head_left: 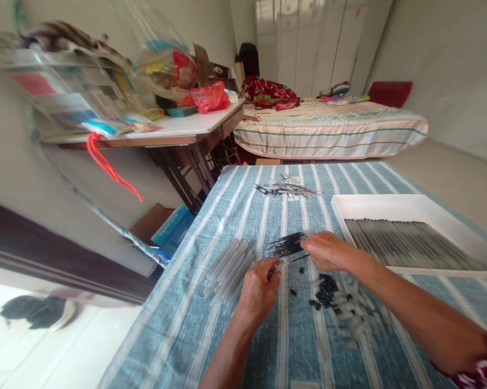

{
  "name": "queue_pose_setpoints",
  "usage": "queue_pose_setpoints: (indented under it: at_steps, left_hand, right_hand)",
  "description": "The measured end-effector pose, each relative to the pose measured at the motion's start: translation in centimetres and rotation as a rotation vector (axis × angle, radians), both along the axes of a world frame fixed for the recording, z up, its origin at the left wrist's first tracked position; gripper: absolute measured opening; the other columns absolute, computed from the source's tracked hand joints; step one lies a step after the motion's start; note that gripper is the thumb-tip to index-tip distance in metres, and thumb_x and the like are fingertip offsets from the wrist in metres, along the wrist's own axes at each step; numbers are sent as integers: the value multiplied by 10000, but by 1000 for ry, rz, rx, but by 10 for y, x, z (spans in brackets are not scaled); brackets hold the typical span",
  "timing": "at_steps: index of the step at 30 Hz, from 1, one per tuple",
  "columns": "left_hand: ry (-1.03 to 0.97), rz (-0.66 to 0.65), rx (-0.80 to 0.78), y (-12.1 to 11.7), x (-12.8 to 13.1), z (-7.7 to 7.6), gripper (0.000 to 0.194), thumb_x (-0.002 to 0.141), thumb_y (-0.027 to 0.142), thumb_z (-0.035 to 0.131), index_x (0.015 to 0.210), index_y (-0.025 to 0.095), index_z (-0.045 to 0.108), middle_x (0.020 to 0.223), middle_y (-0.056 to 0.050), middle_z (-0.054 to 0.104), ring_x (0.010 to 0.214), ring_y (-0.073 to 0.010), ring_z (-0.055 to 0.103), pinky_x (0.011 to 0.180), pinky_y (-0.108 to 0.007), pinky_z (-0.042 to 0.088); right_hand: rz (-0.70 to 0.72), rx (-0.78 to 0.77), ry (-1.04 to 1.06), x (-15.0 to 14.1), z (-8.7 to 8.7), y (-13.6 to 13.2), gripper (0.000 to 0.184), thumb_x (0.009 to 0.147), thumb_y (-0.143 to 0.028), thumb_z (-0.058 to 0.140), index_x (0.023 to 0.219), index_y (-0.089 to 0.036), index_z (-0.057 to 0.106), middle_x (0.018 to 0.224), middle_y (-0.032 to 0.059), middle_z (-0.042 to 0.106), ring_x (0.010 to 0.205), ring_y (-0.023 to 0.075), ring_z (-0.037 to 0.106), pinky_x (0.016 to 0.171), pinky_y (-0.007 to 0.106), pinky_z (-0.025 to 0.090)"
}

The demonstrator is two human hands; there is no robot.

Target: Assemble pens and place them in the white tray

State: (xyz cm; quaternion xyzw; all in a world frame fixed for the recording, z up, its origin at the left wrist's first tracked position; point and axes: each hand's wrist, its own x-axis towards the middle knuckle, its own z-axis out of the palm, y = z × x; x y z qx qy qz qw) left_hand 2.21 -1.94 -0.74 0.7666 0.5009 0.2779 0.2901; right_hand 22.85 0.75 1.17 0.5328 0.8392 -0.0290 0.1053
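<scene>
My left hand [260, 286] is closed in a pinch beside a bundle of translucent grey pen barrels [230, 270]. A small pale tip shows at its fingertips, but what it belongs to is mostly hidden. My right hand [325, 250] is closed at the right end of a pile of black pen refills [287, 245]. One thin dark refill [300, 259] sticks out from its fingertips to the left. Below the right hand lie small black plugs [326, 289] and a heap of short translucent caps [359, 313].
A white tray [379, 202] at the right holds a row of grey pens [405, 243]. Loose thin parts [286, 188] lie at the far side of the striped tablecloth [195, 302]. Beyond stand a cluttered desk [178, 129] and a bed [328, 129].
</scene>
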Motion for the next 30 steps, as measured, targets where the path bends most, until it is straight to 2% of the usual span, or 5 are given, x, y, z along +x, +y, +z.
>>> queue_pose_setpoints:
  at_steps: [5, 16, 21, 25, 30]
  left_hand:
    - [-39, -38, 14, -1, 2, 1, 240, 763, 159, 501, 939, 163, 664, 828, -41, 687, 728, -170, 627, 699, -273, 472]
    - [-114, -95, -74, -3, 4, -1, 218, 744, 151, 509, 868, 151, 688, 740, -31, 646, 637, -149, 591, 610, -245, 452]
    - [-334, -94, -306, -5, 8, 1, 170, 740, 172, 546, 839, 132, 677, 612, 4, 597, 541, -123, 549, 533, -228, 424]
    - [-562, -69, -433, -7, 10, 7, 164, 730, 209, 604, 865, 134, 660, 561, 27, 576, 481, -97, 500, 454, -202, 377]
    - [-796, -14, -455, -7, 10, 13, 172, 702, 236, 663, 842, 139, 634, 633, 5, 615, 534, -108, 540, 467, -209, 404]
  right_hand:
    - [8, 129, -13, 4, 18, -10, 226, 755, -79, 442, 859, -128, 637, 743, 132, 697, 739, 256, 669, 607, 283, 416]
    - [87, 151, -41, -11, 35, -23, 200, 731, -26, 470, 863, -114, 591, 686, 139, 683, 719, 271, 673, 596, 293, 412]
    - [161, 187, -10, -22, 45, -31, 209, 768, -43, 468, 927, -126, 574, 708, 108, 684, 670, 221, 653, 572, 267, 379]
    - [226, 240, 133, -25, 48, -40, 170, 818, -104, 456, 934, -152, 572, 740, 63, 680, 666, 190, 627, 549, 256, 335]
    - [114, 293, 303, -12, 40, -48, 213, 890, -174, 388, 938, -168, 595, 750, 44, 677, 686, 159, 616, 571, 248, 319]
